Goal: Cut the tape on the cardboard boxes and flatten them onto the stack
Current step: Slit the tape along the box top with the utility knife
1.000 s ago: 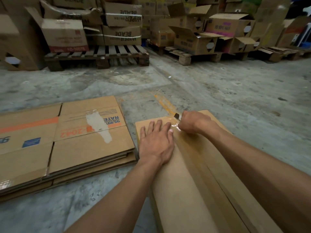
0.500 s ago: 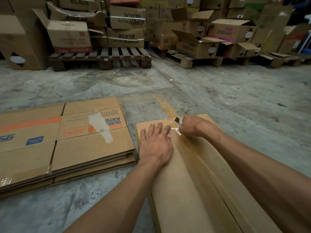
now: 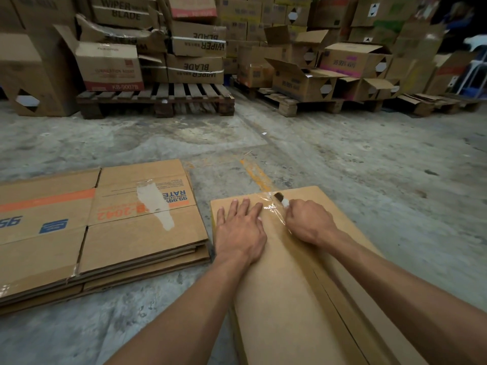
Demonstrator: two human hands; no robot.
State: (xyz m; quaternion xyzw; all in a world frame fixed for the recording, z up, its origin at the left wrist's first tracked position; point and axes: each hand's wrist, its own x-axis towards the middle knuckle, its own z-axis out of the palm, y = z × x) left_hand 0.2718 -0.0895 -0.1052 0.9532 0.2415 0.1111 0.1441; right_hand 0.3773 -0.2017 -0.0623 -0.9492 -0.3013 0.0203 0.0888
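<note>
A plain brown cardboard box [image 3: 284, 299] lies on the concrete floor in front of me, with clear tape [image 3: 276, 214] running along its middle seam. My left hand [image 3: 241, 230] presses flat on the box top, fingers spread, just left of the seam. My right hand [image 3: 308, 223] is closed around a small knife [image 3: 280, 199], whose blade points away from me at the far end of the tape. To the left lies the stack of flattened boxes [image 3: 110, 233], printed with orange and blue.
Wooden pallets [image 3: 158, 101] loaded with "WIPER BLADE" cartons [image 3: 196, 68] and open boxes [image 3: 300, 80] line the back. Bare concrete floor [image 3: 369, 167] stretches between them and me. A narrow gap of floor separates the stack from the box.
My right hand and the knife have shifted slightly along the tape near the far edge of the box. My left hand has stayed pressed in place.
</note>
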